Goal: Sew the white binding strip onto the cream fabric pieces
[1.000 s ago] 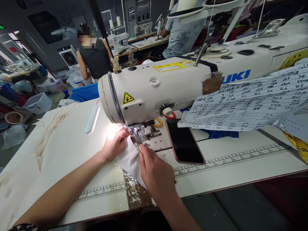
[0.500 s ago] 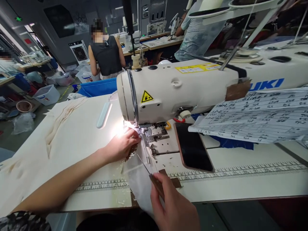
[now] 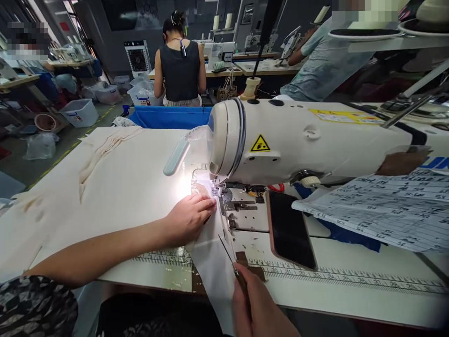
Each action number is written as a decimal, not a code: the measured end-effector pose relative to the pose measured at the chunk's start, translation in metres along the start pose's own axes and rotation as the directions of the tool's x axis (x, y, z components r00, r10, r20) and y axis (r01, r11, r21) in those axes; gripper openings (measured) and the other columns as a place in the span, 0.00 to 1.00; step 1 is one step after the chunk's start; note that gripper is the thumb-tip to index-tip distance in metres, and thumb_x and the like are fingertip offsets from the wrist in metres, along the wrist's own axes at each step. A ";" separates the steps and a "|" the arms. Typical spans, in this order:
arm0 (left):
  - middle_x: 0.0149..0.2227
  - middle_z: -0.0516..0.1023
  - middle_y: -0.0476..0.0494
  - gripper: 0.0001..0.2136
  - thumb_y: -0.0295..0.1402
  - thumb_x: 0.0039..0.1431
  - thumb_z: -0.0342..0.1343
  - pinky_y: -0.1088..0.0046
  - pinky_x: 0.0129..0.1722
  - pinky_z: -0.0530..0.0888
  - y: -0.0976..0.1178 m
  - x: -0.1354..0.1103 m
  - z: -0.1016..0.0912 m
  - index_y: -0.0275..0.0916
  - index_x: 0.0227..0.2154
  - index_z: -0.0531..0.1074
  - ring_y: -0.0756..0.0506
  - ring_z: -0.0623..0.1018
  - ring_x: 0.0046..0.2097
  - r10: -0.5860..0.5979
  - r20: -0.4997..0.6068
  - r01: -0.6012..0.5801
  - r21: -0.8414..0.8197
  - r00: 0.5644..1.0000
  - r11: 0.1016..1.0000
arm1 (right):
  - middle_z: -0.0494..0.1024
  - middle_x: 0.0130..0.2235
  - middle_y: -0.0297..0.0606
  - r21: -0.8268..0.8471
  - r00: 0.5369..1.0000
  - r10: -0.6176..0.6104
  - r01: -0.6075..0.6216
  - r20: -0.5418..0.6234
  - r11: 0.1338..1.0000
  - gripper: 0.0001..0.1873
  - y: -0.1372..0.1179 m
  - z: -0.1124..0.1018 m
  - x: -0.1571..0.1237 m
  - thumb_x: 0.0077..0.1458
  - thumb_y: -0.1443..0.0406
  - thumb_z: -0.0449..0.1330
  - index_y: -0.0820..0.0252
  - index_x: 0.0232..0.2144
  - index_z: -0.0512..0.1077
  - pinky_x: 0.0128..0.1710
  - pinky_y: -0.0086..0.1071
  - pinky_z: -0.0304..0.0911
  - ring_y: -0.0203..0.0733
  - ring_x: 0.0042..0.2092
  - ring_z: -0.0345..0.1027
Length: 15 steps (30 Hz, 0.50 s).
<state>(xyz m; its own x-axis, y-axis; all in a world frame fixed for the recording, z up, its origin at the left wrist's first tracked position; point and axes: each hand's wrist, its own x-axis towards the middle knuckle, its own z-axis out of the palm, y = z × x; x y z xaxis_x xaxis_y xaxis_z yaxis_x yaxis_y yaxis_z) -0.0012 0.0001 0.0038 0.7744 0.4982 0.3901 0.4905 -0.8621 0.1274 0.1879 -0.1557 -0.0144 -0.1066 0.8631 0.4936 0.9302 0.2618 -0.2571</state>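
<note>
My left hand (image 3: 191, 219) lies on a strip of white fabric (image 3: 210, 262), fingers curled together and pressing it just in front of the needle area (image 3: 215, 188). Its thumb is mostly hidden. The strip runs from beneath the lit sewing machine head (image 3: 228, 140) down over the table's front edge. My right hand (image 3: 263, 302) is closed round the brown handle of an awl (image 3: 227, 249). The awl's thin metal tip points up and left, over or beside the fabric; whether it touches cannot be told.
A phone (image 3: 291, 229) and handwritten sheets (image 3: 382, 206) lie right of the needle. On the left are layered cream fabric pieces (image 3: 101, 154) and a pale flat tool (image 3: 176, 157). A ruler tape (image 3: 333, 278) runs along the front. Two co-workers are visible behind the machine.
The view has turned left, shifting the machine rightward in the picture. My left fingers sit slightly farther from the needle, showing more fabric there. The awl stays in my right hand.
</note>
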 end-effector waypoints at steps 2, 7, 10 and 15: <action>0.54 0.75 0.35 0.17 0.25 0.65 0.42 0.57 0.54 0.75 -0.001 0.000 0.001 0.26 0.50 0.72 0.40 0.73 0.54 -0.005 0.006 0.005 -0.008 1.000 1.000 | 0.82 0.40 0.39 -0.029 1.000 -0.022 0.022 0.017 0.999 0.13 0.000 -0.003 0.002 0.66 0.67 0.48 0.63 0.48 0.69 0.29 0.23 0.69 0.37 0.36 0.79; 0.56 0.73 0.32 0.20 0.27 0.64 0.41 0.53 0.53 0.75 -0.001 0.001 0.002 0.23 0.53 0.70 0.37 0.72 0.55 -0.020 0.056 0.019 0.013 0.998 1.000 | 0.82 0.38 0.39 -0.060 0.999 -0.026 0.027 0.026 0.998 0.13 -0.003 -0.005 0.010 0.67 0.67 0.46 0.63 0.47 0.69 0.25 0.23 0.67 0.37 0.33 0.79; 0.58 0.70 0.30 0.22 0.28 0.63 0.43 0.52 0.55 0.73 0.001 0.002 -0.001 0.21 0.55 0.68 0.35 0.70 0.57 -0.036 0.100 0.033 0.029 0.994 0.999 | 0.82 0.38 0.38 -0.068 0.998 -0.024 0.027 0.050 0.997 0.13 -0.003 -0.005 0.013 0.66 0.68 0.46 0.63 0.47 0.69 0.24 0.24 0.67 0.36 0.32 0.78; 0.59 0.68 0.28 0.22 0.30 0.63 0.45 0.54 0.58 0.70 0.005 0.003 -0.007 0.21 0.57 0.66 0.34 0.68 0.59 -0.055 0.154 0.049 0.042 0.987 0.998 | 0.82 0.40 0.38 -0.079 0.999 -0.007 0.010 0.043 0.997 0.14 -0.002 -0.002 0.016 0.67 0.67 0.47 0.62 0.48 0.69 0.26 0.24 0.68 0.37 0.34 0.79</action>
<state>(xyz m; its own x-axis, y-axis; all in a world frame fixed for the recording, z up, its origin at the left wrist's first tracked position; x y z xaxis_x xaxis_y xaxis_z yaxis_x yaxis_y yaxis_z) 0.0008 -0.0036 0.0125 0.7985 0.5532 0.2373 0.5443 -0.8319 0.1078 0.1851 -0.1431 -0.0044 -0.1282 0.8793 0.4588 0.9539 0.2359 -0.1855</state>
